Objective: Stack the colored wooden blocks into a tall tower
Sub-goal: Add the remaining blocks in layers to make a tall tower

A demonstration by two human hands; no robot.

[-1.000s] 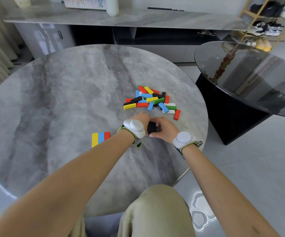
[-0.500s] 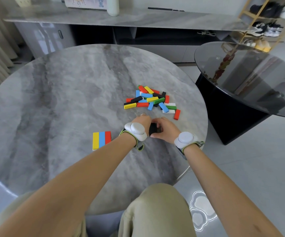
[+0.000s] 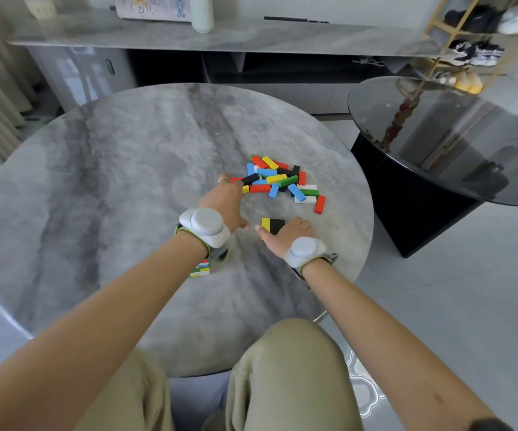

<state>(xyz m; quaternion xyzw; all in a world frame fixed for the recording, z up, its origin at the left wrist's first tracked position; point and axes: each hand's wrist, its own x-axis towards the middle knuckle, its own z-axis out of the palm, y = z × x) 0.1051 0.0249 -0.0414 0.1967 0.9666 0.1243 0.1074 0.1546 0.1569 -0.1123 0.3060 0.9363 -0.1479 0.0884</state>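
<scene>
Several loose coloured blocks lie in a pile [image 3: 282, 183] on the round marble table [image 3: 120, 181]. My left hand [image 3: 225, 200] stretches to the pile's left edge, and its fingertips meet a black block [image 3: 250, 178] and a yellow one; their grip is hidden. A yellow block and black blocks [image 3: 272, 225] lie side by side nearer to me. My right hand [image 3: 284, 234] holds them, with the thumb at the yellow end and the fingers curled over the black side. A small layered stack [image 3: 200, 269] peeks out under my left wrist.
A dark glass side table [image 3: 456, 144] stands close on the right, beyond the marble table's edge. A long counter with a bottle [image 3: 202, 12] runs along the back. My knees sit under the table's near rim.
My left hand has let go of the black block and reached forward to the pile. My right hand stays on the blocks, where a yellow one now shows beside the black.
</scene>
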